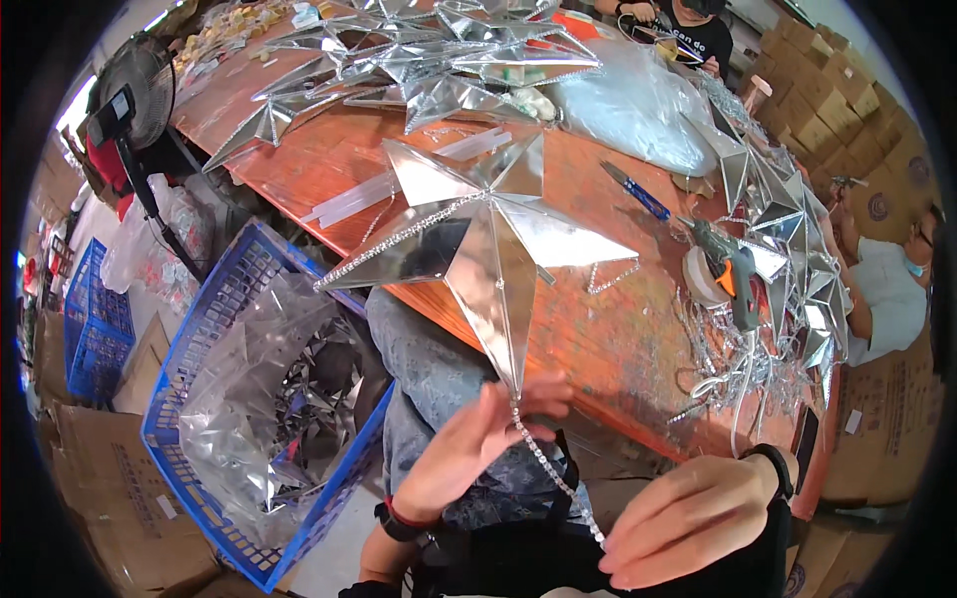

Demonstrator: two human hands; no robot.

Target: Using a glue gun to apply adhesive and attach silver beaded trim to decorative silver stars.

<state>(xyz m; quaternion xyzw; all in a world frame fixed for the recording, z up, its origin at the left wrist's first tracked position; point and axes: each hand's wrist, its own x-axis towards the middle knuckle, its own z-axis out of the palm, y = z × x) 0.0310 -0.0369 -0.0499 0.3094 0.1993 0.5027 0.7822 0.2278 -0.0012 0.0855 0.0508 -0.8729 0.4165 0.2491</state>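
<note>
The silver five-pointed star (508,294) is positioned at the near edge of the desk (628,334). Its upper part lies over the orange-brown desk surface; its lower point projects past the edge, above the person's lap. A rhinestone trim (404,242) follows the ridge of the left point from the centre to the tip.

Left hand (454,453): located at the lower tip of the star. The fingers are partly spread, with the tip between thumb and fingers; whether they grip it cannot be told.

Right hand (688,523): located to the right of and below the star, over the lap. The fingers are closed in a pinch on the free end of a rhinestone chain (548,465). The chain runs from the lower tip of the star down to this pinch.

Surrounding items: translucent sticks (354,197) lie behind the star's left side. A blue-handled tool (638,191) and a glue gun (735,279) with an orange trigger lie to the right, the gun beside a white roll (703,277). Loose silver chains (733,369) lie nearer the person. More silver stars (429,60) are piled at the far side. A blue crate (162,399) at left holds silver pieces and clear plastic.
</note>
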